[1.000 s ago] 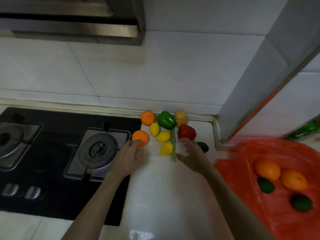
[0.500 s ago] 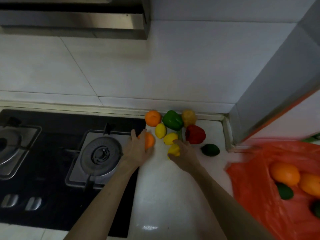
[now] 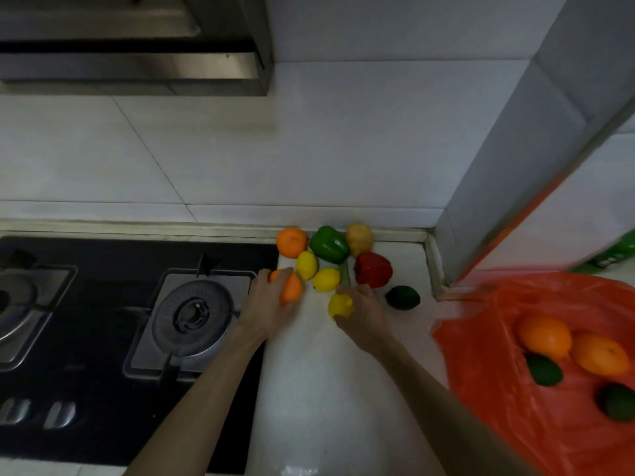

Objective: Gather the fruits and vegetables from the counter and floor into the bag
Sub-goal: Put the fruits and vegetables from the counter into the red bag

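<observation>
At the counter's (image 3: pixel 309 372) back edge, our left hand (image 3: pixel 266 310) clasps an orange (image 3: pixel 291 287) and our right hand (image 3: pixel 364 314) clasps a lemon (image 3: pixel 340 305).

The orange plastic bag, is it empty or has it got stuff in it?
Not empty. The orange plastic bag lies open, holding two round oranges and two dark green avocados.

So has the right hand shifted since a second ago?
Yes. The right hand came off the red pepper, moving toward the stove side, and now grips a lemon.
</observation>
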A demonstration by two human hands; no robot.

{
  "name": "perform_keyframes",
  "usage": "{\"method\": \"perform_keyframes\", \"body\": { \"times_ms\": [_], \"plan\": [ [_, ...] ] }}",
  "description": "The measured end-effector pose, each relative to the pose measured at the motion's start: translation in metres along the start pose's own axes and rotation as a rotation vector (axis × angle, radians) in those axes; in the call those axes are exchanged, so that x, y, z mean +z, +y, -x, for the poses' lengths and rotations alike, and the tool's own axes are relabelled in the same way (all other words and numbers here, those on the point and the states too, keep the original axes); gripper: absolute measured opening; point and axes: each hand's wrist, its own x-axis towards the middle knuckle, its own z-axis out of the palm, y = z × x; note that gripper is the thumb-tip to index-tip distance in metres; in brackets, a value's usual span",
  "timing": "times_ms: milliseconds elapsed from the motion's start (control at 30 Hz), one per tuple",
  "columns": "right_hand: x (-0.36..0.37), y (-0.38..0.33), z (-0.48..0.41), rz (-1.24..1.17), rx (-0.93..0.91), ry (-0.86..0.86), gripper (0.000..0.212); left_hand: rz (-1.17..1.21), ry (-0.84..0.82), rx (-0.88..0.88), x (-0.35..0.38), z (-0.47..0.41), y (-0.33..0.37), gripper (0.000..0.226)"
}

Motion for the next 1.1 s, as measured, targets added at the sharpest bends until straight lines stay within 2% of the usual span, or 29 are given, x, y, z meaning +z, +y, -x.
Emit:
{"method": "perform_keyframes", "body": {
  "times_ms": [233,300,400,533,767,1100],
  "plan": [
    [-0.042,-0.002,0.038,-0.130,-0.088,0.148,0.033,-0.004,0.144,0.055,-0.025,0.045,0.037,0.064],
    [-0.061,-0.003,0.053,-0.150,-0.128,0.182,0.034,-0.004,0.182,0.085,-0.030,0.057,0.054,0.064],
    [-0.091,-0.006,0.073,-0.201,-0.164,0.333,0.045,0.018,0.249,0.152,-0.034,0.072,0.083,0.063],
    [-0.128,0.007,0.108,-0.296,-0.179,0.448,0.051,0.045,0.266,0.231,-0.026,0.089,0.135,0.064],
    [-0.197,0.065,0.175,-0.341,-0.109,0.605,0.048,0.162,0.225,0.357,0.014,0.094,0.226,0.065],
    [-0.242,0.172,0.243,-0.244,0.145,0.676,0.047,0.165,-0.015,0.549,0.093,0.107,0.349,0.068]
  ]
}}
